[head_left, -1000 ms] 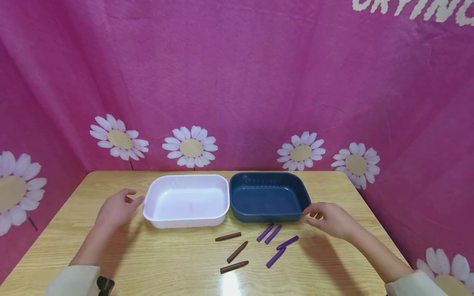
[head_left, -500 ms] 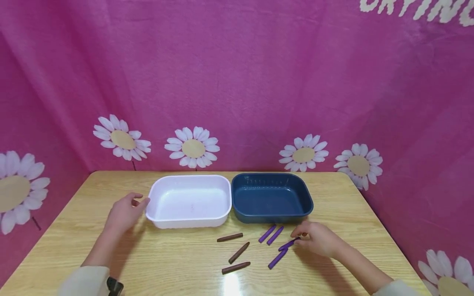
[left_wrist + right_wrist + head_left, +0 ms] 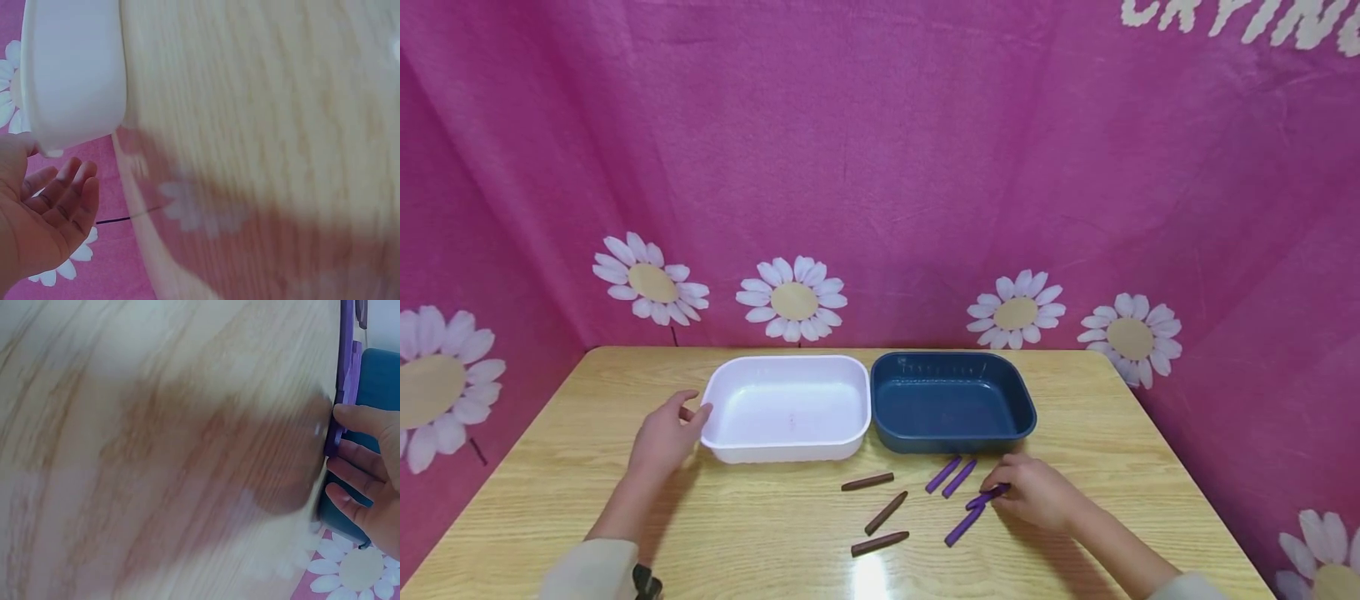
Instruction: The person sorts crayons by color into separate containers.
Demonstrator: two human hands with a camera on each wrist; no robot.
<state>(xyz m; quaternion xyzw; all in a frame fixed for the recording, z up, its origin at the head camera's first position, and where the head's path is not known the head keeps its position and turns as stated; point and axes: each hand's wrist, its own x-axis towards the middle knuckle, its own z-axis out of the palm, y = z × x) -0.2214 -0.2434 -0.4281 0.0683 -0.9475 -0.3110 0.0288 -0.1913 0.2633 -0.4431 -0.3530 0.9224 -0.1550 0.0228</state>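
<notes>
My left hand [image 3: 664,435] is at the left end of the white tray [image 3: 786,452], fingers loosely bent and thumb at the rim. In the left wrist view the left hand [image 3: 47,215] has its palm showing, with nothing held in it. My right hand [image 3: 1037,492] pinches a purple crayon [image 3: 985,498] between thumb and fingers, low at the table. That crayon's tip lies against another purple crayon [image 3: 964,527]. In the right wrist view the thumb presses on the held crayon [image 3: 334,434]. Two more purple crayons [image 3: 958,479] lie side by side nearby.
A dark blue tray [image 3: 951,444] stands against the white tray's right side, just behind the purple crayons. Three brown crayons [image 3: 886,512] lie left of them on the wooden table [image 3: 760,533]. A pink curtain [image 3: 880,167] with daisies hangs behind.
My right hand has moved from the blue tray's right corner down and left to the purple crayons and taken hold of one. The left hand has moved slightly right along with the view.
</notes>
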